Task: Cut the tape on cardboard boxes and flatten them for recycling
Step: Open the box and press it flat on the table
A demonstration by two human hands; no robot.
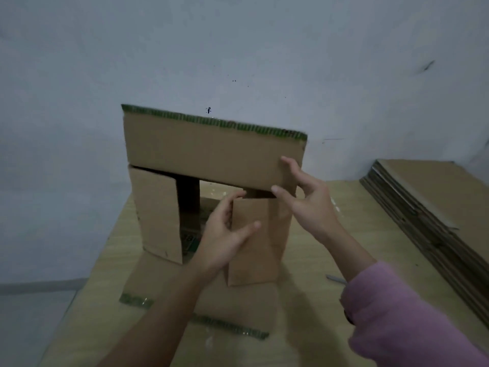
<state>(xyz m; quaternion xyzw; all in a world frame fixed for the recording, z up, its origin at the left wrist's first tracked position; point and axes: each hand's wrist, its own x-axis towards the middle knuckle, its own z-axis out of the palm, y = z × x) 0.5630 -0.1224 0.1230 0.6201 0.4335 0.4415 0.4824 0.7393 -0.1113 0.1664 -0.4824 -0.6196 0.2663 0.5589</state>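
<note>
Box [211, 160] on its side on table [330, 234], open end facing camera, flaps splayed. Left hand [225, 234] pinching edge of right side flap [251, 239], thumb in front. Right hand [307, 200] spread, fingertips touching top flap. Flat cardboard stack [428, 207] well right; table bare between.

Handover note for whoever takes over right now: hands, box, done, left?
Left hand: fingers curled on the inner edge of the box's right side flap.
Right hand: open, fingers at the top flap's right end.
Box stands on the table, all four flaps open, bottom flap flat toward the camera.
Flat stack lies at right; a grey tool, maybe the cutter, by the right forearm.
Done: this end opened.
Left: flatten, stack.
</note>
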